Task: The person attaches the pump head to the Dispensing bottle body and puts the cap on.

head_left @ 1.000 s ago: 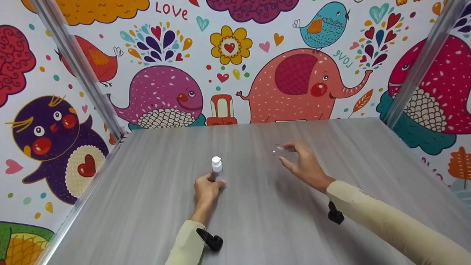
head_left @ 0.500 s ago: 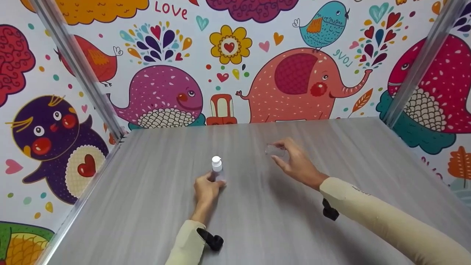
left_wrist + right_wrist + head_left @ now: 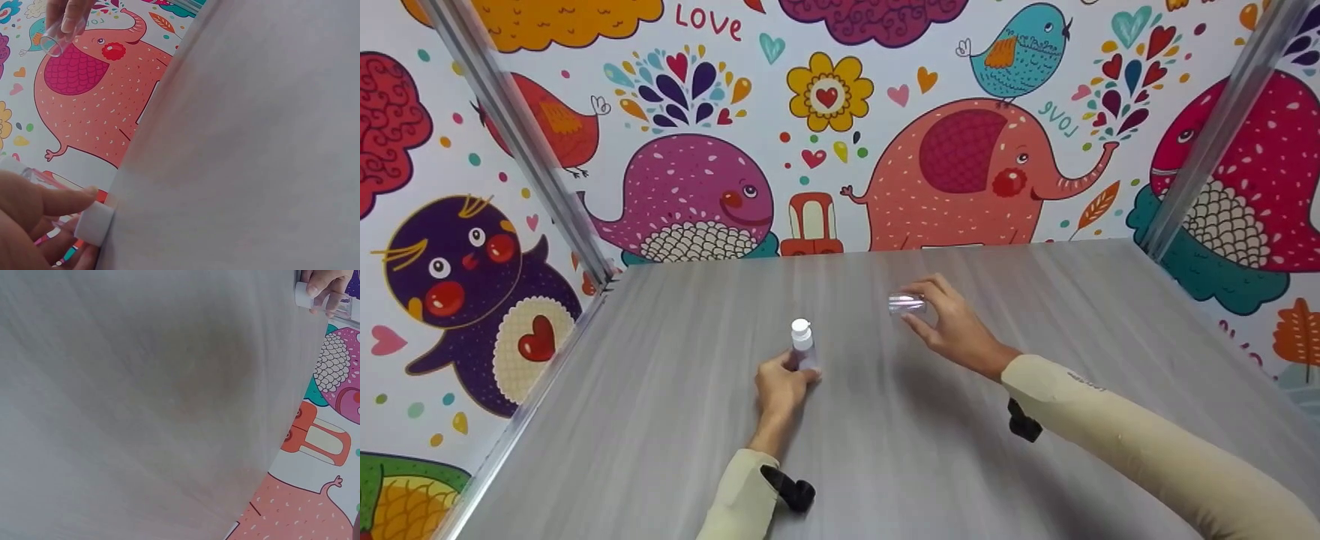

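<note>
My left hand (image 3: 781,384) grips a small clear pump bottle (image 3: 802,339) with a white top, standing upright on the table. In the left wrist view its white base (image 3: 94,224) shows below the fingers, and the right wrist view shows its clear body (image 3: 342,306). Up and to the right, my right hand (image 3: 958,328) pinches a clear cylindrical cap (image 3: 906,304) between thumb and fingers. The cap lies sideways in the air, apart from the bottle. From the left wrist view, its round open end (image 3: 52,46) is visible.
Both hands work over a grey wood-grain table (image 3: 675,420). A wall panel with cartoon animals (image 3: 825,172) rises behind it, and metal posts (image 3: 521,142) stand at its back corners. Each wrist carries a black camera mount (image 3: 791,489).
My right hand has moved left, bringing the clear cap closer to the bottle. The left hand and the bottle have stayed in place.
</note>
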The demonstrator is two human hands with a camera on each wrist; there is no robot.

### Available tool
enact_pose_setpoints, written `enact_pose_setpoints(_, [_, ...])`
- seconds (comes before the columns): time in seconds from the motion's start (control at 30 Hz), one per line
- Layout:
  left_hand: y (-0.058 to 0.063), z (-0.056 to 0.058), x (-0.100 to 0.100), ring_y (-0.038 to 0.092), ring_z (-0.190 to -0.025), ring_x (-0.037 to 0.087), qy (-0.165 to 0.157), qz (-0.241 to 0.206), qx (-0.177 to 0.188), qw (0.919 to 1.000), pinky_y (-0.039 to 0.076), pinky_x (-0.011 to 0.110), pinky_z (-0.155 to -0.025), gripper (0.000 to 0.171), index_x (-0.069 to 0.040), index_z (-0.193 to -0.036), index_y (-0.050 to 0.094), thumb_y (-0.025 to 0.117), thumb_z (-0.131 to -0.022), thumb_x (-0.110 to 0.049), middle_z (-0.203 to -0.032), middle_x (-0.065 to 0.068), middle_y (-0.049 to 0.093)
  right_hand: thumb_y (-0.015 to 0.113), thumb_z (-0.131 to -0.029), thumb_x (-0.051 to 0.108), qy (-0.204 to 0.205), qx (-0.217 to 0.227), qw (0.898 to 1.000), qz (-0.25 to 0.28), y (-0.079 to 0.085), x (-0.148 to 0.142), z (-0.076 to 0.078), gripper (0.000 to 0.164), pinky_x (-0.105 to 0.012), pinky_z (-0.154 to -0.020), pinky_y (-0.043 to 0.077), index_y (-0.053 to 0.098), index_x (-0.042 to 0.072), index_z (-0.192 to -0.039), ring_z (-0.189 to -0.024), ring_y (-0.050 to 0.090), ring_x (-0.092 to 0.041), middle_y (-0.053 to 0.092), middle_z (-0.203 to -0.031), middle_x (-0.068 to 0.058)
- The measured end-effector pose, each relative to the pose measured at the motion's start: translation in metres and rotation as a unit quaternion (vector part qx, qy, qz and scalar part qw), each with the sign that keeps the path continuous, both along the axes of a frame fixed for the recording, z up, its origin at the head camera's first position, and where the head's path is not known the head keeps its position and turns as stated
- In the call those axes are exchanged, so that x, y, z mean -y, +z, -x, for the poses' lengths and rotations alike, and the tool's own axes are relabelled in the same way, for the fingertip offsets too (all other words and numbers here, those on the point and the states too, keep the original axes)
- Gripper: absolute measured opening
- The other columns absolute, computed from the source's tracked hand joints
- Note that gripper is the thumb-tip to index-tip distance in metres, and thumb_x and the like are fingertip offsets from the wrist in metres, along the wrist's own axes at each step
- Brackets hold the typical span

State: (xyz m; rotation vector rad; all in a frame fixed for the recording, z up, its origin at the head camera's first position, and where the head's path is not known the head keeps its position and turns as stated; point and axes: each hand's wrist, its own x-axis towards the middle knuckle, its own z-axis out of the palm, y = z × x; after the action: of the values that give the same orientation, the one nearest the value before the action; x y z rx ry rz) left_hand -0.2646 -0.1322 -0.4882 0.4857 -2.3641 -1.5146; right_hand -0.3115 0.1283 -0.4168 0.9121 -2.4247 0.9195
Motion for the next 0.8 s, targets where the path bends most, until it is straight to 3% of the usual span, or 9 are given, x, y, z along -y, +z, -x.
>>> enact_pose_setpoints(0.27, [0.001, -0.001, 0.0, 0.07, -0.104, 0.03, 0.0, 0.005, 0.006, 1.0, 0.051, 0.049, -0.094, 0.03, -0.002, -0.103, 0.077, 0.081, -0.073, -0.006, -0.11, 0.018, 0.076, 0.079, -0.085, 0.014, 0.009, -0.016, 1.0, -0.013, 0.005, 0.011, 0.002, 0.046, -0.041, -0.097, 0.054, 0.057, 0.006, -0.126, -0.108, 0.064, -0.023, 0.061, -0.116, -0.011])
enact_pose_setpoints(0.8, [0.001, 0.0, 0.0, 0.069, -0.111, 0.032, -0.001, -0.005, 0.011, 0.9999, 0.05, 0.048, -0.099, 0.038, -0.002, -0.11, 0.076, 0.081, -0.073, -0.006, -0.116, 0.019, 0.073, 0.078, -0.086, 0.014, 0.059, -0.044, 0.997, 0.001, 0.01, 0.03, 0.004, 0.036, -0.034, -0.095, 0.055, 0.065, 0.003, -0.119, -0.106, 0.063, -0.021, 0.062, -0.114, -0.01])
